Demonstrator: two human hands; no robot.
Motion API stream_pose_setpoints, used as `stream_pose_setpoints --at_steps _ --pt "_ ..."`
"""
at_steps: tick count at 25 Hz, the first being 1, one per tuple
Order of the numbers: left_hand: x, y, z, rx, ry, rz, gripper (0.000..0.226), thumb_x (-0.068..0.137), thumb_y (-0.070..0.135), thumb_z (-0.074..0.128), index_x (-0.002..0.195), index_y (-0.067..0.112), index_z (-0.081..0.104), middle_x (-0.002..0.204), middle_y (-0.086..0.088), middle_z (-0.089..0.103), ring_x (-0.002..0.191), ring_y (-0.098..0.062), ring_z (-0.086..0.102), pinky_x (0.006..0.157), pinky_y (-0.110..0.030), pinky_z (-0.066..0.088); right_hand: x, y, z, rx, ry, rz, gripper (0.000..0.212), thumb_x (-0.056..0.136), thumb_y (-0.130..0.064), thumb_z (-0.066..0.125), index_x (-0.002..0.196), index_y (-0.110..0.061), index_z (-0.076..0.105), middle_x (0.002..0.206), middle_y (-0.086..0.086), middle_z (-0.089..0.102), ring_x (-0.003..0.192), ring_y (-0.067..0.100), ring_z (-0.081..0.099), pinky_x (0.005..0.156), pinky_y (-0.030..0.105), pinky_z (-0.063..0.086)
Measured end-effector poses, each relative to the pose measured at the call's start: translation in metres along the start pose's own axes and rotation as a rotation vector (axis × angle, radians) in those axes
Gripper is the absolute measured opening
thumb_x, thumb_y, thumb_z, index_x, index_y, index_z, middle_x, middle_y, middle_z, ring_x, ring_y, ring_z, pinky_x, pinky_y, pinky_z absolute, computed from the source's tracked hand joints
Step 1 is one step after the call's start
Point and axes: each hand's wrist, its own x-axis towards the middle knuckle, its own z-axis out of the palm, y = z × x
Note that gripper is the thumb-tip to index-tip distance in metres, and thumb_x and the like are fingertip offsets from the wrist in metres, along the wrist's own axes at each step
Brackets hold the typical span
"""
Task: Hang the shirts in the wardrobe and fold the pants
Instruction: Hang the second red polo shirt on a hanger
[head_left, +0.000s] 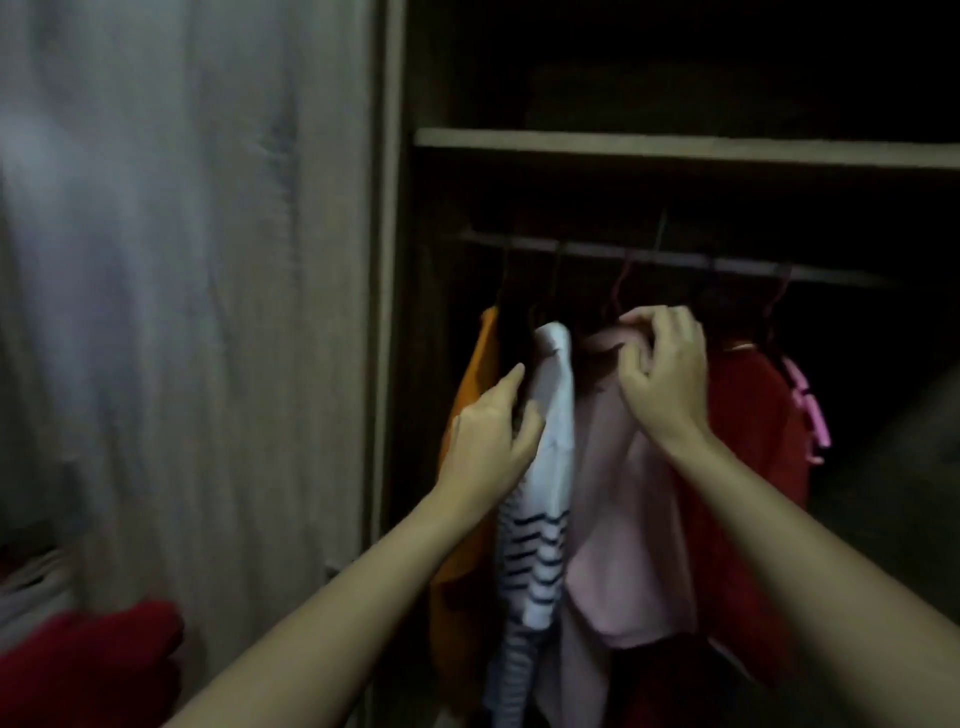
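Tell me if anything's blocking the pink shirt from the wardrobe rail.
Nothing visible does. The right hand holds the pink shirt at its top just below the rail, between the striped shirt, which the left hand touches, and the red shirt. Darkness hides whether its hanger is hooked.

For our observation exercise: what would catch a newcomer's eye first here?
Mid-frame, the right hand pinches the top of a pale pink shirt under the wardrobe rail; the left hand touches the white striped shirt beside it. An orange garment hangs left, a red shirt right.
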Motion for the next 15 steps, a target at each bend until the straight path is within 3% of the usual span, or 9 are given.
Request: stream_pose_setpoints --at_steps 3,9,15 --pt "-0.036 -0.031 -0.050 0.082 -0.062 -0.065 0.047 0.092 0.024 0.049 0.136 0.006 0.047 0.129 -0.013 0.059 0.117 -0.025 0.057 0.099 -0.032 0.042 -0.050 -0.043 0.025 0.056 -0.052 -0.023 0.023 0.079 -0.008 0.049 0.099 -0.006 0.060 0.097 0.015 0.060 0.094 0.030 0.054 0.086 0.026 0.035" --pt "-0.176 -0.159 -0.219 0.439 -0.172 -0.367 0.044 0.093 0.023 0.050 0.134 0.006 0.047 0.127 -0.017 0.059 0.116 -0.032 0.056 0.096 -0.036 0.040 -0.197 -0.185 0.120 0.208 -0.444 0.098 0.030 0.078 -0.021 0.046 0.098 -0.005 0.062 0.096 0.017 0.059 0.095 0.035 0.057 0.088 0.038 0.042" --pt "-0.256 -0.248 -0.382 0.719 -0.131 -0.669 0.042 0.094 0.023 0.048 0.130 0.001 0.048 0.125 -0.022 0.058 0.114 -0.036 0.055 0.092 -0.040 0.040 -0.264 -0.307 0.191 0.326 -0.750 0.127 0.021 0.081 -0.003 0.062 0.102 0.003 0.062 0.100 0.022 0.061 0.099 0.037 0.057 0.093 0.042 0.041"
